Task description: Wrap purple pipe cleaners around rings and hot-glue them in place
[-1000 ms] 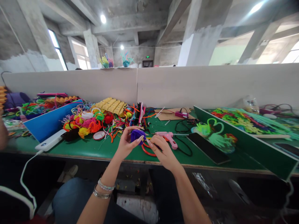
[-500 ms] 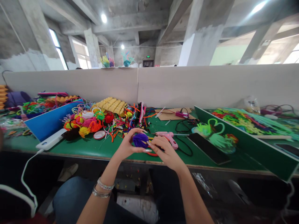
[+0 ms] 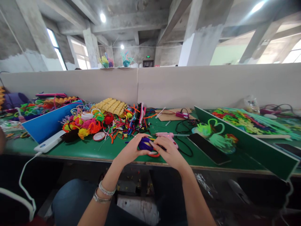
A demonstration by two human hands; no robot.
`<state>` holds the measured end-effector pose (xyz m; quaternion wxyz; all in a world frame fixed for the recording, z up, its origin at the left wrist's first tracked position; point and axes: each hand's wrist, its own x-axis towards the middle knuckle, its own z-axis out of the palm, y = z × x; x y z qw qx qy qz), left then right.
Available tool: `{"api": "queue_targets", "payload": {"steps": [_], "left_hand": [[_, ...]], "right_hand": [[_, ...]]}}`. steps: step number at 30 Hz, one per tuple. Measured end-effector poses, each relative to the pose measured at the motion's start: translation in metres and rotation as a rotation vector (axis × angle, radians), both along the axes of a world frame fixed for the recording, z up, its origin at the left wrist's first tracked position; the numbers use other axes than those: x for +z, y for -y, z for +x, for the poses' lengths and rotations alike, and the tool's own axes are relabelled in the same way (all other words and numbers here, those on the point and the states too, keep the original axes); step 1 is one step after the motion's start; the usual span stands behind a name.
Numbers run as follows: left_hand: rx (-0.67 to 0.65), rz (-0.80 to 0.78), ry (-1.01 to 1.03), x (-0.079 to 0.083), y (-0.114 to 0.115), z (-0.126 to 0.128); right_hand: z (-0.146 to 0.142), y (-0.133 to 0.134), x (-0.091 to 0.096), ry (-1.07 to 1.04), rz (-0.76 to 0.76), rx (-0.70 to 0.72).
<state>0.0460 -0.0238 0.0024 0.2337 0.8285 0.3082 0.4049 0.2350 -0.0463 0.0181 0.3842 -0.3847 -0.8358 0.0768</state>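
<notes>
A purple bundle of pipe cleaners (image 3: 144, 144), curved into a rounded shape, is between my hands above the front of the green table. My left hand (image 3: 132, 150) is closed around its left side, thumb below and fingers above. The fingertips of my right hand (image 3: 168, 153) press together against its right side, and a bit of yellow shows there. Fingers hide much of the bundle. Just behind my right hand lies a pink glue gun (image 3: 166, 135) with a dark cord. A red-orange ring-like piece (image 3: 154, 154) is partly visible under my hands.
Left of my hands are a heap of colourful pipe-cleaner pieces (image 3: 94, 121), a yellow egg tray (image 3: 111, 106) and a white power bank (image 3: 50, 142). To the right lie a black phone (image 3: 208, 149) and green swan-shaped pieces (image 3: 219, 138) beside a green divider (image 3: 249, 142).
The purple bundle has turned in my hands, its strands now pointing left and more hidden by my fingers. My left hand has shifted slightly right and down; the view has moved slightly.
</notes>
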Motion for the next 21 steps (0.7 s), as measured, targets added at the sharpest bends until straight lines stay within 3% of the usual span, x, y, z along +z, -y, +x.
{"api": "queue_targets", "payload": {"steps": [13,21], "left_hand": [[0.008,-0.063,0.086,0.0014,-0.0005,0.0001],[0.036,-0.16,0.167,0.0089,0.0021,0.0029]], "right_hand": [[0.0001,0.0051,0.0095,-0.104,0.036,0.063],[0.0035,-0.0038,0.0044,-0.297,-0.078,-0.061]]}}
